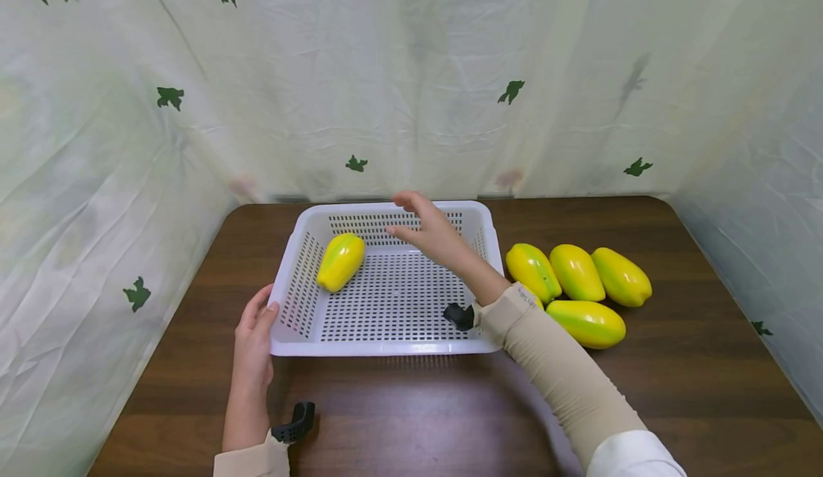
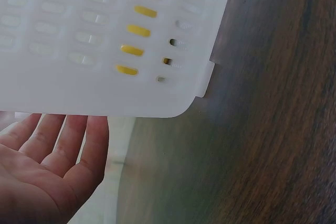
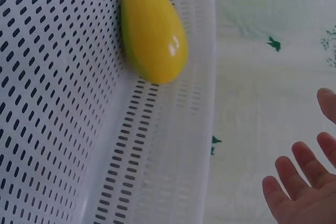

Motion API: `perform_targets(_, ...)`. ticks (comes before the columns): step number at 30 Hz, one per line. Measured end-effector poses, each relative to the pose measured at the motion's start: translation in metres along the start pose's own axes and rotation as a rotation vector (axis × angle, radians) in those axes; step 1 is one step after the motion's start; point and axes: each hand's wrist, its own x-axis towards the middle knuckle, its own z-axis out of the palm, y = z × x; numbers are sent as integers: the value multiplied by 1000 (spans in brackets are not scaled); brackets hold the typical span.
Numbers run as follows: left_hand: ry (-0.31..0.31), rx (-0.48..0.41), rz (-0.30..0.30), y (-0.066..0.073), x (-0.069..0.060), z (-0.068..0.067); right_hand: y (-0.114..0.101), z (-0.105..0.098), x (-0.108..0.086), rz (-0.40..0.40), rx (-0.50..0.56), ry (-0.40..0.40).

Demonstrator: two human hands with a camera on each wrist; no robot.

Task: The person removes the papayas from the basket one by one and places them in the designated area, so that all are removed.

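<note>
A white perforated plastic basket (image 1: pixel 398 348) stands on the table, with one yellow-green papaya (image 1: pixel 341 263) lying in its left part. At the basket's left side, my left hand (image 1: pixel 255 338) holds the rim; in the left wrist view its fingers (image 2: pixel 89 145) reach beneath the rim edge, their tips hidden. My right hand (image 1: pixel 434 234) hovers over the far part of the basket, to the right of that papaya. Its fingers and thumb are spread apart, holding nothing. The right wrist view shows the same papaya (image 3: pixel 155 35) against the basket wall, with the right hand (image 3: pixel 310 187) apart from it.
Several more papayas (image 1: pixel 579 273) lie grouped on the brown table (image 1: pixel 694 363) right of the basket; one is partly hidden by the right sleeve. Pale curtains (image 1: pixel 411 106) with green leaf prints hang behind and at both sides.
</note>
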Motion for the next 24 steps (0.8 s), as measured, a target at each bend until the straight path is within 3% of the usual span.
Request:
perform_targets(11, -6, -32, 2, 0, 0, -1, 10, 38, 23, 93, -8, -145)
perform_targets(19, -13, -38, -3, -1, 0, 0, 24, 61, 30, 109, 18, -192)
perform_targets(24, -4, -38, 0, 0, 0, -1, 30, 71, 32, 162, -3, -219)
